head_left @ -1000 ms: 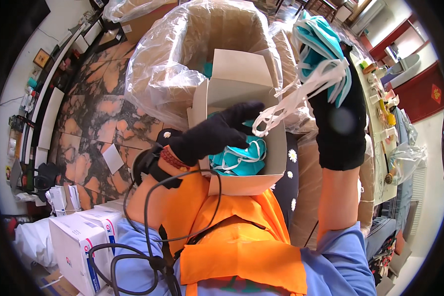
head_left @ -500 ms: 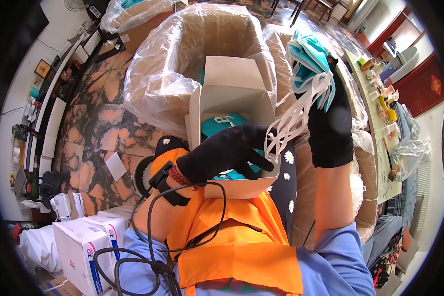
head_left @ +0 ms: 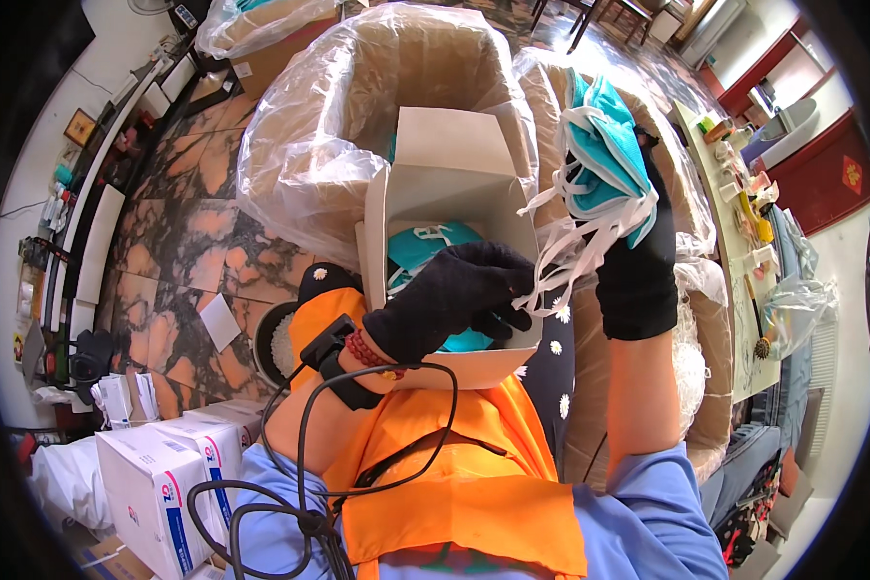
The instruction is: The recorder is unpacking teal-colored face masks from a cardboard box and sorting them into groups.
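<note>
My right hand [head_left: 640, 275], in a black glove, is raised to the right of the box and closed around a bunch of teal face masks [head_left: 604, 155]. White straps [head_left: 582, 244] dangle from the bunch toward the left. My left hand [head_left: 445, 298], also gloved in black, hangs over the box opening. Its fingers are drawn together at the lower ends of the straps and seem to pinch them. Below it an open white cardboard box [head_left: 454, 145] stands at my lap, its back flap up. More teal masks [head_left: 425, 242] lie inside, partly hidden by my left hand.
Large cartons lined with clear plastic [head_left: 300, 145] stand beyond the box and along my right. White printed boxes [head_left: 150, 483] are stacked at lower left. A black cable [head_left: 304, 416] loops over my left forearm. A cluttered table [head_left: 744, 319] runs along the right.
My left hand's fingers have drawn in from a spread pose to the strap ends. The mask bunch has shifted slightly downward and its straps hang more to the left.
</note>
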The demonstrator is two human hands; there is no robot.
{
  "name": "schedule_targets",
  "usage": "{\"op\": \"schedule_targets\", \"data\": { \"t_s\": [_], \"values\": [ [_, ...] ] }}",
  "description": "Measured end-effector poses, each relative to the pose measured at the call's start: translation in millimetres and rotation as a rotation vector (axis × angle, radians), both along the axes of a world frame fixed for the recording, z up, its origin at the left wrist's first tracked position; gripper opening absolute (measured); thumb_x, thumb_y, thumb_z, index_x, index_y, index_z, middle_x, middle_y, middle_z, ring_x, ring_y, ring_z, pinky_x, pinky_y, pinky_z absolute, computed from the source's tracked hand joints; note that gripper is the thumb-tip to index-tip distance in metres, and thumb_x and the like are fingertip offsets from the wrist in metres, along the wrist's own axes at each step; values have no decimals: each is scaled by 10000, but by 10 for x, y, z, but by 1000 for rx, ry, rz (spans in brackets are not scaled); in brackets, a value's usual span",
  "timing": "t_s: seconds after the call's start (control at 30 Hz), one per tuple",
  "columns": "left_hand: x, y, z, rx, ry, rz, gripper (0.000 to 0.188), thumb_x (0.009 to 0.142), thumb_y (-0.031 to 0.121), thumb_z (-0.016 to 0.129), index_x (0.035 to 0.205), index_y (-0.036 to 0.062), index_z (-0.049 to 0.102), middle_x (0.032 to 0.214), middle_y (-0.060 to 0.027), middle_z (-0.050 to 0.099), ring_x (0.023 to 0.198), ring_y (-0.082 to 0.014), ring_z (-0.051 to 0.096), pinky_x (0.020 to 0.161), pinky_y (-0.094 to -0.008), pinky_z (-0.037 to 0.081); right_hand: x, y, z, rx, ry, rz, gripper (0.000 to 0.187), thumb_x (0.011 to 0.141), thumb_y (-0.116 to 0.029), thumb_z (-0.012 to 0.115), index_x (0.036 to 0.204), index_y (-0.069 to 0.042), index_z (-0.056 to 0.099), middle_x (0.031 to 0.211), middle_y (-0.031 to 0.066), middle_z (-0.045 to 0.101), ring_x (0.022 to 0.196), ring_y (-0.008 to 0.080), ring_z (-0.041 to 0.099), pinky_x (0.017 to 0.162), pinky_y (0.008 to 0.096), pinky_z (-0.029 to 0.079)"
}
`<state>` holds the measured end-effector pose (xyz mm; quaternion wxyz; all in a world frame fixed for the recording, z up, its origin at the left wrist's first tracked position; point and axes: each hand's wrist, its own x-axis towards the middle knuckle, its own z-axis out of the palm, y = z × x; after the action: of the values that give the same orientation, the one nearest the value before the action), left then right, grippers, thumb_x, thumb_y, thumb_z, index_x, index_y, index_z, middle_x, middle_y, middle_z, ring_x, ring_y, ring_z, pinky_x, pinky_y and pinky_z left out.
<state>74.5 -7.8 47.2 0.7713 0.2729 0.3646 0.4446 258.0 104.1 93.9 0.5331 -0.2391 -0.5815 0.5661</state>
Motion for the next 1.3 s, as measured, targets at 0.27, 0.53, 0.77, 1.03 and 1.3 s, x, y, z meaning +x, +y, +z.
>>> {"op": "schedule_targets", "data": {
  "t_s": [0.27,0.53,0.77,1.03,1.3],
  "values": [
    [-22,21,-112,21,3,46,231,946,134,632,1146,21,630,968,-82,689,804,-186,699,731,-327,604,341,340,-119,408,-376,-128,562,936,-67,637,1448,-8,411,1325,135,577,1187,194,574,1021,336,454],
    [60,70,-217,880,553,15,266,951,168,631,1168,15,648,979,-76,687,746,-152,679,721,-285,568,274,157,8,405,-406,-326,689,864,-27,705,1474,-8,387,1382,164,542,1237,218,549,1042,335,438],
    [75,9,-31,19,253,-154,284,973,248,611,1146,28,657,878,-77,696,741,-152,680,649,-261,554,304,195,18,669,-687,-484,681,865,2,674,1481,-22,385,1407,181,518,1266,255,533,1060,355,432],
    [31,-32,-78,28,30,-111,309,1007,289,546,1147,32,645,1003,-82,695,781,-174,691,665,-265,575,327,203,46,811,-829,-597,698,856,-71,724,1468,-9,395,1427,227,495,1321,351,495,1084,401,417],
    [28,-17,-130,227,123,-177,272,999,173,547,1189,1,638,1026,-69,680,863,-167,698,766,-315,603,416,296,-45,754,-841,-602,713,849,-96,750,1464,-5,400,1423,216,504,1307,338,513,1073,387,427]
  ]
}}
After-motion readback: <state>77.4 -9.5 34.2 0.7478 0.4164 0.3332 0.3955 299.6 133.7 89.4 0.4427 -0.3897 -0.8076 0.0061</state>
